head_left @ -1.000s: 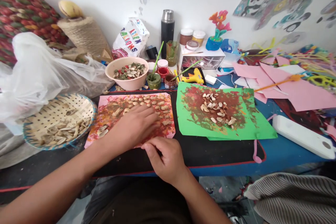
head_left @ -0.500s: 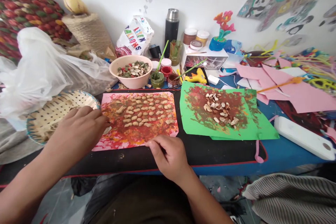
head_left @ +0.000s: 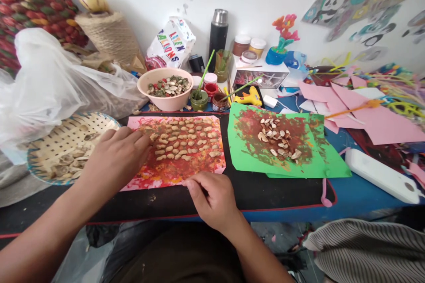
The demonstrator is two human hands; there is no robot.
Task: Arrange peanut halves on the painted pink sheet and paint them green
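Note:
My left hand (head_left: 124, 154) hangs over the left part of a pink sheet of paper (head_left: 172, 177) smeared with red and orange paint. Its fingers are curled together, and what they hold, if anything, is hidden below them. Rows of peanut shells (head_left: 182, 143) lie on the painted sheet, right of those fingertips. At the sheet's lower edge my right hand (head_left: 212, 199) is closed, thumb and forefinger pinching the paper's border. Left of the sheet, partly behind my left forearm, is a woven basket (head_left: 33, 161) holding loose peanut shells (head_left: 73, 159).
Green sheets (head_left: 318, 159) bearing brown paint and shells lie to the right. Behind stand a pink bowl (head_left: 166, 102) of painted shells, open paint jars (head_left: 199, 101), a yellow glue gun (head_left: 249, 97) and a black thermos (head_left: 218, 35). A white plastic bag (head_left: 56, 79) slumps at left.
My left hand has moved right, from beside the basket to further over the pink sheet, uncovering more shells in the basket. My right hand stays at the paper's lower edge.

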